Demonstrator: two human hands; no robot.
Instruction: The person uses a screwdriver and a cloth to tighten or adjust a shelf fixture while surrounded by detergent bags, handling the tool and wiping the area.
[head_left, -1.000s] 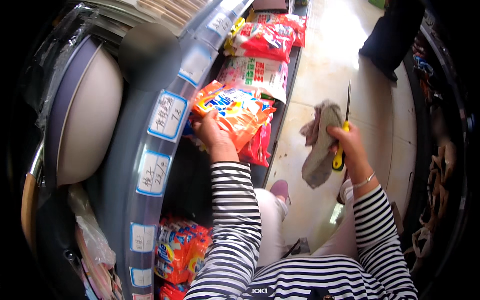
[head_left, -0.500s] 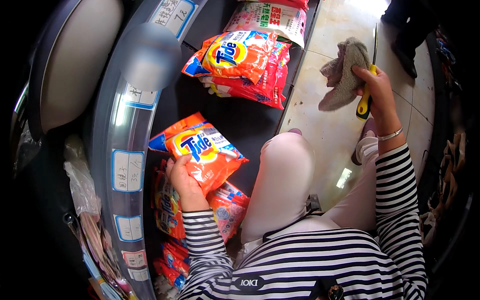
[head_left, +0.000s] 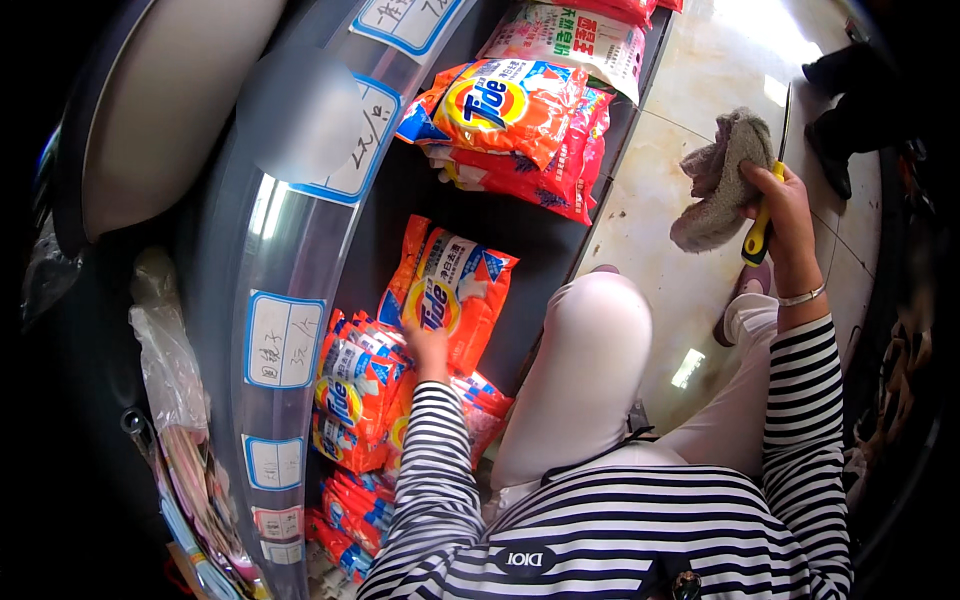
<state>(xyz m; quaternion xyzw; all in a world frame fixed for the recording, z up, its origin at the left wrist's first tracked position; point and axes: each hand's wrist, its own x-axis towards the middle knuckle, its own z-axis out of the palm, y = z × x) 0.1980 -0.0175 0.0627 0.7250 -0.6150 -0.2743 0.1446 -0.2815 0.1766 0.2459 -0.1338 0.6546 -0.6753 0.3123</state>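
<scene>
My left hand (head_left: 428,350) grips an orange bag of washing powder (head_left: 460,300) by its lower left part, over the dark shelf (head_left: 450,215); some fingertips are hidden against the bag. Close beside that wrist stands a stack of similar orange bags (head_left: 350,395). Held out to the right above the floor, my right hand (head_left: 785,220) is closed round a screwdriver (head_left: 757,238) with a yellow and black handle and a long metal shaft. A crumpled grey cloth (head_left: 735,185) is pinched in the same hand.
Farther along the shelf lie another orange bag (head_left: 500,105), pink-red bags (head_left: 560,180) and a white-and-pink bag (head_left: 580,45). A clear curved shelf edge (head_left: 235,330) with paper labels runs along the left. Another person's dark shoe (head_left: 828,155) is on the tiled floor (head_left: 660,190).
The bag in my left hand has turned to stand steeper and shifted right, uncovering the stack beside it. My right hand keeps the cloth and screwdriver. The whole view has shifted slightly.
</scene>
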